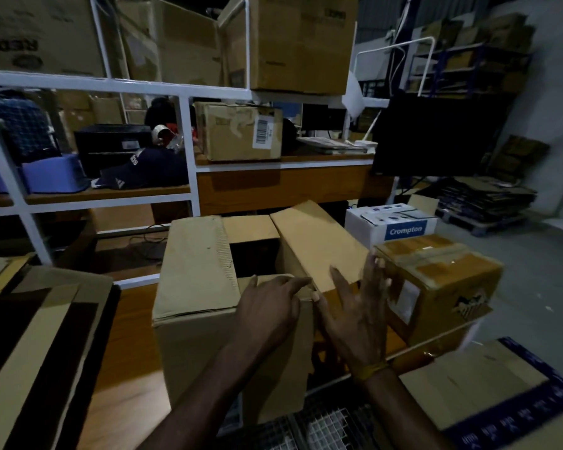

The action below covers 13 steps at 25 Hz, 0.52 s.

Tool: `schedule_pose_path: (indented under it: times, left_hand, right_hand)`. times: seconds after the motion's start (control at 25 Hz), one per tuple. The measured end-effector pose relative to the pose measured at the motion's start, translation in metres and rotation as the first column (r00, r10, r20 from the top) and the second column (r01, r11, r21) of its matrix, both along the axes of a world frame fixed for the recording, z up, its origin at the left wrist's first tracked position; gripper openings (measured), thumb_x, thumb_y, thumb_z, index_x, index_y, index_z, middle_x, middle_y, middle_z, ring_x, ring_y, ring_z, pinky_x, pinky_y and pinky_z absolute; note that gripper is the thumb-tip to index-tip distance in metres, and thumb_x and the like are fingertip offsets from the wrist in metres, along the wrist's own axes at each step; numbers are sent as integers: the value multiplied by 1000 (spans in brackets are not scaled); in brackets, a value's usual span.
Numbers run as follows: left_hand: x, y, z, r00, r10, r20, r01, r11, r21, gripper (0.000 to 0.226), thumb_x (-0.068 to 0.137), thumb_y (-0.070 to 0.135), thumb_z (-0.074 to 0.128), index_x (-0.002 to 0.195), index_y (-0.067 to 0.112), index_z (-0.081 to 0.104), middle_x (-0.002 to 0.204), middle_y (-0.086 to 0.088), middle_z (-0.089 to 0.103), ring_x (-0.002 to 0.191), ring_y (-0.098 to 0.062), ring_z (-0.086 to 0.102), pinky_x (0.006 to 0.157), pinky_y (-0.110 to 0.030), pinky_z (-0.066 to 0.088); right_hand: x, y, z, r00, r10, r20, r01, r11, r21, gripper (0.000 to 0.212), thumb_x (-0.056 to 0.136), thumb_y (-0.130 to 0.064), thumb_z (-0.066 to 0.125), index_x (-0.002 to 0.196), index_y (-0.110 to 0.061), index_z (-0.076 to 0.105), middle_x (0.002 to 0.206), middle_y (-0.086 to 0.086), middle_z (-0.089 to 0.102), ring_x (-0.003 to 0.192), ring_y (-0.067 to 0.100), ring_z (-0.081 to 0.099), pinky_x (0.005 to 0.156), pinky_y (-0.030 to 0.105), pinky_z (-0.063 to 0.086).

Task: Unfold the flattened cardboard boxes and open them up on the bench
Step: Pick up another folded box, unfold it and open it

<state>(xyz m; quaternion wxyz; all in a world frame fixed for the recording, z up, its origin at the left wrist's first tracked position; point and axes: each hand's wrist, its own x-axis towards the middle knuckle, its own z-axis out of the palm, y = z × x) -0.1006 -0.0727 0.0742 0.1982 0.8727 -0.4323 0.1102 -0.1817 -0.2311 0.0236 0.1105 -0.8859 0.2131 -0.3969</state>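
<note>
A: box status?

B: plain brown corrugated cardboard box (pixel 202 306) is seen standing upright on the orange-brown wooden bench (pixel 127 394), centre of frame. Top is open: one long flap (pixel 197 264) at 9 o'clock laid outward, another long flap (pixel 316 241) at 3 o'clock raised and tilted, a short flap at 12 o'clock behind a dark opening

A: hands?

B: left hand (pixel 267 306) is laid palm down on the near top edge of the box, fingers loosely bent and pointing to 3 o'clock; nothing is gripped. Right hand (pixel 355 316) is held flat with fingers spread and straight, pointing to 12 o'clock, fingertips against the near end of the raised flap; nothing is clasped. A yellow band (pixel 369 370) is worn on the right wrist

A: other stock?

B: a stack of flattened brown-and-tan cardboard sheets (pixel 36 345) is seen at 8 o'clock on the bench. A taped brown carton (pixel 436 287) sits at 3 o'clock, just beside the right hand. A white carton with a blue Crompton label (pixel 394 222) is behind it at 2 o'clock. A flat cardboard piece with dark blue printed tape (pixel 488 388) lies at 4 o'clock. A white metal shelf frame (pixel 189 151) loaded with cartons spans 12 o'clock
</note>
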Motion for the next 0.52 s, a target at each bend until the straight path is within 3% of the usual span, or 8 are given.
schedule_pose_path:
  times: [0.04,0.08,0.16,0.2,0.28,0.4,0.52]
  left_hand:
    - [0,0,-3,998,-7,56,10,998,-61,40,97,30,42,134,40,54,135,9,60,118,-10,58,116,-42,27]
    - [1,-1,-7,990,3,142,14,993,-116,37,93,30,44,123,37,64,123,10,67,110,-10,62,116,-42,25]
    - [1,-1,-15,963,37,267,20,978,-209,33,87,32,45,102,33,74,101,8,73,94,-11,67,112,-41,30]
    - [2,-1,-18,954,46,297,32,967,-253,32,86,34,44,96,32,75,96,7,73,89,-12,68,110,-40,32]
    - [2,0,-20,953,32,301,70,944,-322,30,87,35,47,91,30,76,92,6,73,86,-12,66,110,-40,35]
    - [-1,7,-24,957,53,285,61,924,-377,24,89,37,52,90,31,75,92,7,71,89,-12,63,113,-45,32]
    - [2,22,-27,965,124,230,-24,918,-396,17,86,39,60,91,35,75,92,8,69,92,-18,61,109,-49,31]
  right_hand:
    - [1,2,-2,1000,-2,13,3,999,-45,57,95,-64,36,144,-36,41,156,19,30,148,38,17,122,50,5]
    - [1,4,-7,998,57,23,-56,998,-40,61,96,-66,30,139,-28,52,150,14,43,144,35,30,120,50,16]
    - [-1,13,-11,982,182,57,-187,975,122,64,98,-65,29,133,-20,58,133,6,60,124,26,55,100,42,47]
    - [-1,15,-15,978,198,73,-207,964,165,60,98,-61,33,133,-20,58,126,3,63,114,22,61,86,37,54]
    - [1,15,-18,969,225,106,-243,948,205,53,97,-56,39,133,-22,58,114,0,65,100,17,63,74,36,56]
    - [3,18,-19,954,221,203,-267,933,242,46,96,-51,46,130,-24,61,111,-4,65,97,13,63,71,38,57]
    - [4,29,-12,965,134,224,-160,982,98,33,96,-39,52,122,-26,66,114,-1,59,96,16,61,65,30,54]
